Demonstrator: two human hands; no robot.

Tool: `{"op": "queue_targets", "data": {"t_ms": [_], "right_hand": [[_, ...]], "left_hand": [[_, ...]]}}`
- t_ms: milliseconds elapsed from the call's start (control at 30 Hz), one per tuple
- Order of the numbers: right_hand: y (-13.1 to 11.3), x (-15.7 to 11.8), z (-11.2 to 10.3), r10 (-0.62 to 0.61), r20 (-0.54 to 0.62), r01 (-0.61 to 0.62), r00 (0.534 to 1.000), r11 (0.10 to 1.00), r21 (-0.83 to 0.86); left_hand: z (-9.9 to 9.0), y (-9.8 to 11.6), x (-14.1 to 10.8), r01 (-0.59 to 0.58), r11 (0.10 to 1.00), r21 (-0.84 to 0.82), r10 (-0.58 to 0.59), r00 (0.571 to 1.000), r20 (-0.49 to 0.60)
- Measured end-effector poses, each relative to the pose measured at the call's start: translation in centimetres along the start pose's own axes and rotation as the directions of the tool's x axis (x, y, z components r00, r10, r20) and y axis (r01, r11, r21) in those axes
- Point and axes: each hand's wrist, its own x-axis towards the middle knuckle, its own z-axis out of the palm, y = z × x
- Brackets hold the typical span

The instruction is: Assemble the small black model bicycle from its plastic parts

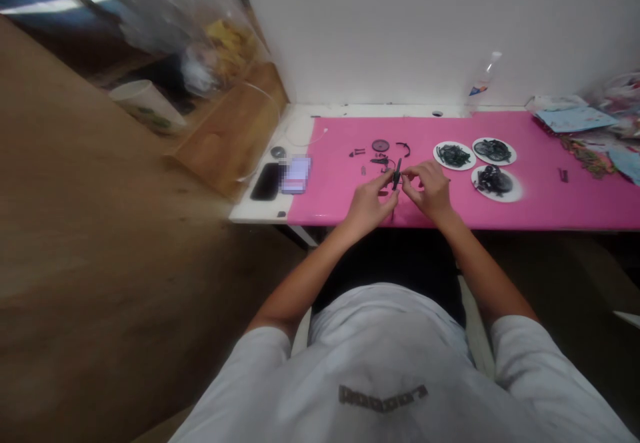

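A small dark part (397,175), seen nearly edge-on, is held between my two hands just above the pink mat (335,196). My left hand (371,200) pinches it from the left, thumb and fingers closed on it. From the other side my right hand (429,190) has its thumb and fingertips pressed together at the part's edge; what exactly they grip is too small to make out. Beyond the hands lie a dark round disc (381,145), a curved black piece (404,149) and several small black pieces (357,153).
Three white plates of black parts, among them a front plate (511,194), stand to the right. A phone (266,182) lies at the left. A clear bottle (486,76) stands by the wall. Bags and a blue packet (575,120) crowd the far right.
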Motion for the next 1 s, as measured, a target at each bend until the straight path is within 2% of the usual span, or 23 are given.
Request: {"op": "queue_targets", "data": {"t_ms": [100, 200, 333, 467, 567, 700, 767, 800, 867, 933, 1000], "right_hand": [[-0.6, 0.1, 0.2, 0.050, -0.061, -0.047, 0.997, 0.997, 0.055], [-1.2, 0.1, 0.3, 0.170, -0.071, -0.156, 0.983, 0.973, 0.173], [-1.6, 0.2, 0.3, 0.336, 0.044, -0.331, 0.941, 0.882, 0.336], [-1.6, 0.4, 0.4, 0.448, 0.114, -0.454, 0.887, 0.798, 0.395], [-1.3, 0.5, 0.4, 0.528, 0.195, -0.554, 0.827, 0.703, 0.445], [-0.8, 0.5, 0.3, 0.604, 0.396, -0.715, 0.692, 0.498, 0.491], [-0.7, 0.5, 0.3, 0.622, 0.440, -0.753, 0.648, 0.438, 0.491], [-0.7, 0.5, 0.3, 0.625, 0.435, -0.752, 0.648, 0.438, 0.492], [-1.0, 0.4, 0.4, 0.616, 0.368, -0.709, 0.696, 0.511, 0.486], [-1.3, 0.3, 0.5, 0.572, 0.239, -0.612, 0.785, 0.655, 0.443], [-1.5, 0.2, 0.5, 0.468, 0.111, -0.475, 0.877, 0.807, 0.351]], "left_hand": [[-0.3, -0.1, 0.1, -0.024, 0.998, 0.058, 0.024, 1.000, 0.002], [-0.7, -0.2, 0.1, -0.045, 0.987, 0.153, 0.044, 0.999, 0.009], [-1.2, -0.5, 0.3, -0.055, 0.973, 0.223, 0.048, 0.998, 0.036], [-1.6, -0.8, 0.5, -0.043, 0.968, 0.246, 0.030, 0.998, 0.057], [-1.8, -0.9, 0.6, -0.035, 0.957, 0.287, 0.013, 0.997, 0.076], [-2.0, -1.1, 0.6, -0.020, 0.941, 0.337, -0.018, 0.994, 0.110], [-2.0, -1.3, 0.7, -0.018, 0.942, 0.336, -0.022, 0.993, 0.115], [-2.0, -1.3, 0.7, -0.019, 0.945, 0.326, -0.019, 0.993, 0.112], [-1.9, -1.4, 0.7, -0.023, 0.957, 0.288, -0.007, 0.995, 0.102], [-1.8, -1.3, 0.6, -0.025, 0.972, 0.236, 0.004, 0.996, 0.089], [-1.7, -1.1, 0.6, -0.022, 0.981, 0.191, 0.008, 0.997, 0.074]]}}
